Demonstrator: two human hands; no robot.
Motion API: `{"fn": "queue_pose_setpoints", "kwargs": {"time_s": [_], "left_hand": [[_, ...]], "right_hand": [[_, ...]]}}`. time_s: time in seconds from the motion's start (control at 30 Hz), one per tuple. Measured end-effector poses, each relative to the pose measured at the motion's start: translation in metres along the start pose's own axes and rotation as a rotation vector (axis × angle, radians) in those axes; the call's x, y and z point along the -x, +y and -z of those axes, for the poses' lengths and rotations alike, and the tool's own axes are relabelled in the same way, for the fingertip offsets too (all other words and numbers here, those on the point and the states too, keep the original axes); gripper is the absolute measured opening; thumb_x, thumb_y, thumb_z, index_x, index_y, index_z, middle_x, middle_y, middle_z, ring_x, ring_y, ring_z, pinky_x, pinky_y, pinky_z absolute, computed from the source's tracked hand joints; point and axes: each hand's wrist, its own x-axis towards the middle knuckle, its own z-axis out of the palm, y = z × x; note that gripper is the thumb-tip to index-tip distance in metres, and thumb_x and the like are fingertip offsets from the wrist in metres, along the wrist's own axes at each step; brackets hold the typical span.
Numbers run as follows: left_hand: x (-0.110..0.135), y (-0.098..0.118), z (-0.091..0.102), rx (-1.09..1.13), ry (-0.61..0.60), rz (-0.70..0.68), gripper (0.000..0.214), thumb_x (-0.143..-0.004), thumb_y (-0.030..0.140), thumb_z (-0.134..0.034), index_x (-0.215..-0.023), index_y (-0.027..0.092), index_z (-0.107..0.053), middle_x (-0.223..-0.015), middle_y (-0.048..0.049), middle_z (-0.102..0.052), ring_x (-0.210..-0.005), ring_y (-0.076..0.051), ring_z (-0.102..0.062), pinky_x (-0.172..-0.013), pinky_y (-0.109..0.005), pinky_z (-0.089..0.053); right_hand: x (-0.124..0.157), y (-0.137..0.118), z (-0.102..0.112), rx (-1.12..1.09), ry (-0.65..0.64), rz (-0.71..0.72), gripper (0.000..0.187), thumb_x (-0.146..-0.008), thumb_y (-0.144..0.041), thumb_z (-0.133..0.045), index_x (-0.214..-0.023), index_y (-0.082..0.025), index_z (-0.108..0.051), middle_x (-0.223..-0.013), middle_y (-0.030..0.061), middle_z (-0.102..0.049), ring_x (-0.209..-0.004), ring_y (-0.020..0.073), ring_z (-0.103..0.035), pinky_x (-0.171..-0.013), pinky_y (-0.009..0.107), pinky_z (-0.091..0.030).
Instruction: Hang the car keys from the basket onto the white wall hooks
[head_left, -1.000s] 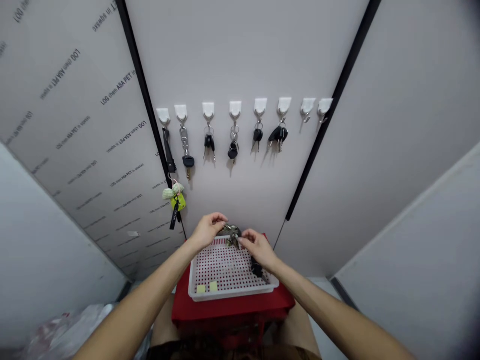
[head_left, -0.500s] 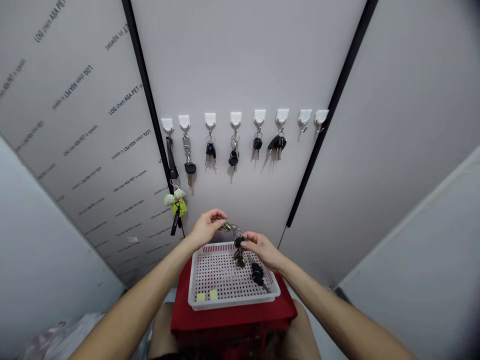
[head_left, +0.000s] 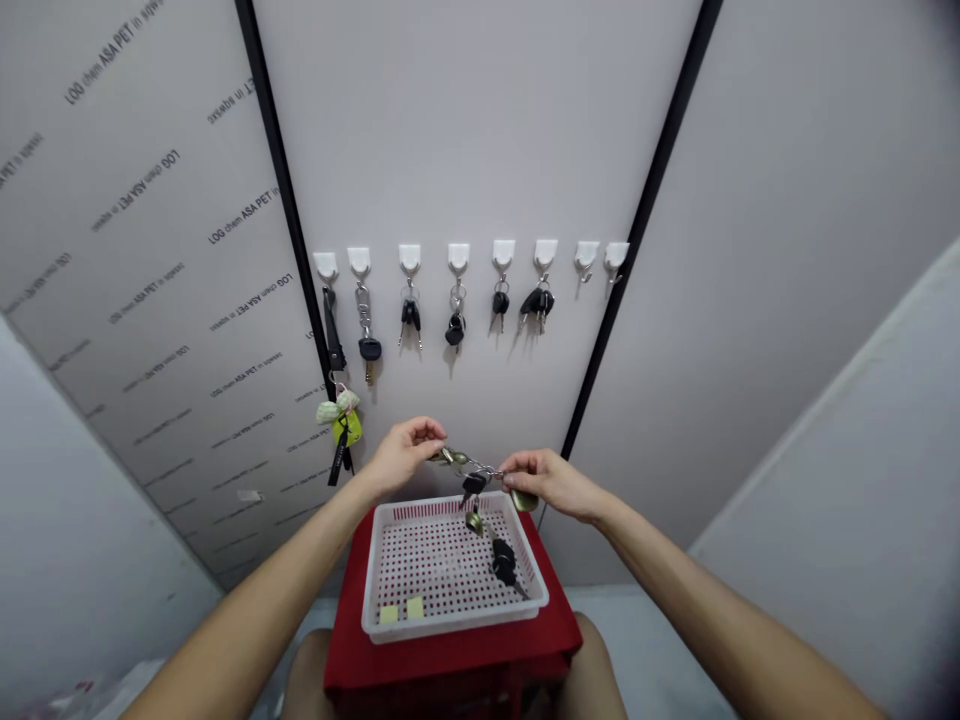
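My left hand (head_left: 403,452) and my right hand (head_left: 546,480) each pinch one end of a key bunch (head_left: 472,480) on a short chain, stretched between them above the far edge of a white perforated tray (head_left: 375,590). A black key and brass pieces dangle from the chain. Another black key (head_left: 503,562) lies in the tray at its right side, and two small yellow tags (head_left: 400,610) lie near its front edge. The tray rests on a red stool (head_left: 450,655).
A row of white hooks (head_left: 459,256) is stuck on the wall ahead. Most carry keys; the two rightmost hooks (head_left: 600,255) hang bare. The leftmost hook holds a long strap with a green-yellow charm (head_left: 339,415). Black vertical strips border the wall panel. My knees flank the stool.
Both hands lifted the key bunch up out of the tray and drew apart, stretching the chain between them. The camera tilted slightly, so the hooks sit lower in view.
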Motion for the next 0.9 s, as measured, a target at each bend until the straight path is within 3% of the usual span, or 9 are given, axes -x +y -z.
{"fn": "queue_pose_setpoints", "kwargs": {"time_s": [0.2,0.4,0.47,0.57,0.67,0.73,0.9], "left_hand": [[-0.007,0.008,-0.006,0.049,0.038,-0.014,0.006,-0.057,0.012,-0.049,-0.062,0.012,-0.046,-0.053,0.0057,-0.043,-0.05,-0.003,-0.038,-0.051,-0.016,-0.031],[-0.018,0.007,-0.017,0.08,0.129,-0.03,0.006,-0.056,0.011,-0.047,-0.06,0.013,-0.044,-0.051,0.0062,-0.043,-0.047,-0.003,-0.039,-0.049,-0.017,-0.031],[-0.018,0.004,-0.019,0.079,0.144,-0.026,0.006,-0.056,0.011,-0.047,-0.06,0.013,-0.044,-0.05,0.0063,-0.043,-0.046,-0.003,-0.039,-0.048,-0.017,-0.031],[-0.017,0.0,-0.017,0.055,0.153,-0.001,0.006,-0.056,0.012,-0.047,-0.06,0.013,-0.043,-0.048,0.0069,-0.042,-0.044,-0.004,-0.038,-0.047,-0.017,-0.031],[-0.018,0.002,-0.014,0.008,0.153,0.038,0.007,-0.057,0.012,-0.045,-0.063,0.014,-0.044,-0.048,0.0064,-0.042,-0.045,-0.005,-0.04,-0.047,-0.018,-0.033],[-0.021,0.007,-0.018,-0.039,0.133,-0.007,0.01,-0.058,0.012,-0.045,-0.067,0.013,-0.047,-0.058,0.0029,-0.049,-0.055,-0.007,-0.046,-0.054,-0.02,-0.036],[-0.035,0.035,-0.054,-0.161,-0.118,-0.26,0.027,-0.062,0.013,-0.043,-0.088,0.015,-0.048,-0.092,-0.0054,-0.051,-0.086,-0.013,-0.045,-0.074,-0.026,-0.036]], "right_hand": [[-0.003,-0.004,0.002,0.035,0.062,0.078,0.014,-0.06,-0.025,-0.048,-0.069,-0.014,-0.044,-0.055,-0.0033,-0.048,-0.045,0.0051,-0.043,-0.047,0.02,-0.034],[-0.013,0.003,-0.017,0.282,0.389,0.368,0.016,-0.055,-0.024,-0.053,-0.069,-0.016,-0.049,-0.067,-0.0004,-0.051,-0.063,0.0098,-0.046,-0.063,0.024,-0.035],[-0.017,0.004,-0.023,0.34,0.458,0.396,0.011,-0.058,-0.026,-0.051,-0.064,-0.016,-0.05,-0.062,-0.0006,-0.051,-0.06,0.0099,-0.045,-0.06,0.023,-0.035],[-0.019,0.002,-0.023,0.342,0.439,0.395,0.013,-0.063,-0.027,-0.045,-0.06,-0.016,-0.051,-0.055,-0.0013,-0.049,-0.053,0.0089,-0.042,-0.053,0.022,-0.034],[-0.017,-0.008,-0.011,0.33,0.412,0.366,0.016,-0.064,-0.028,-0.043,-0.059,-0.015,-0.051,-0.052,-0.0017,-0.047,-0.05,0.0083,-0.041,-0.051,0.021,-0.033],[-0.014,-0.018,0.001,0.329,0.435,0.359,0.017,-0.064,-0.029,-0.043,-0.059,-0.015,-0.05,-0.051,-0.0016,-0.048,-0.049,0.0083,-0.041,-0.05,0.021,-0.033],[-0.006,-0.055,0.043,0.378,0.605,0.439,0.018,-0.063,-0.03,-0.044,-0.059,-0.014,-0.05,-0.05,-0.0011,-0.048,-0.049,0.0085,-0.043,-0.05,0.022,-0.035]]}}
